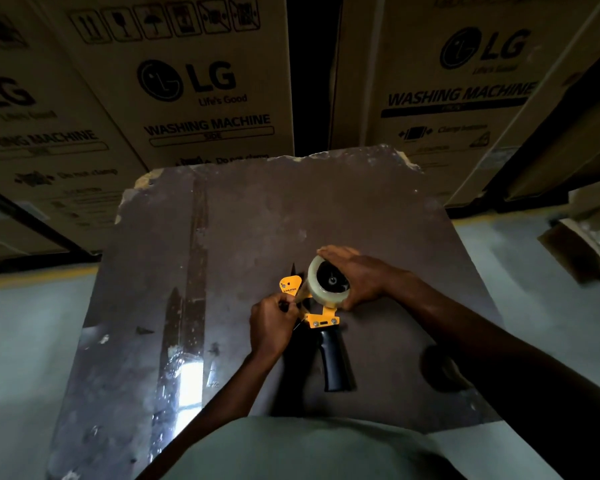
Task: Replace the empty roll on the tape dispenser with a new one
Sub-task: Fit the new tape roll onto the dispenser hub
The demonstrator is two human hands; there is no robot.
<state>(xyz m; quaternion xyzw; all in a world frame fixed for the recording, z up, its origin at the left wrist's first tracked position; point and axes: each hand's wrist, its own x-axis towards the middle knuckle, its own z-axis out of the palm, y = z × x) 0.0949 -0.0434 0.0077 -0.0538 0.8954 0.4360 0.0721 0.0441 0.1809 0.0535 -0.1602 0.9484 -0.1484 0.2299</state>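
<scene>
- Stacked tan cardboard washing-machine boxes (pixel 201 98) walled in the far side of the scene, behind a worn, dark brown tabletop (pixel 257 220) with chipped far corners.
- On that top, right of centre, lay a yellow-framed tape dispenser (pixel 321 318), its black handle (pixel 335 362) pointing toward the near edge.
- A roll of clear packing tape (pixel 326 284) already sat on the dispenser's hub, so the new roll seemed mounted.
- The right hand (pixel 357 277) curved over the roll's far and right side, gripping it, probably to keep it from turning.
- The left hand (pixel 272 323) was closed in a pinch at the roll's left, apparently on the loose tape end, likely to thread it toward the yellow front plate (pixel 290 284).
- A dark ring-like shape (pixel 437 372) under the right forearm could be the empty core; I cannot tell.
- Nothing stood in the hands' way.
</scene>
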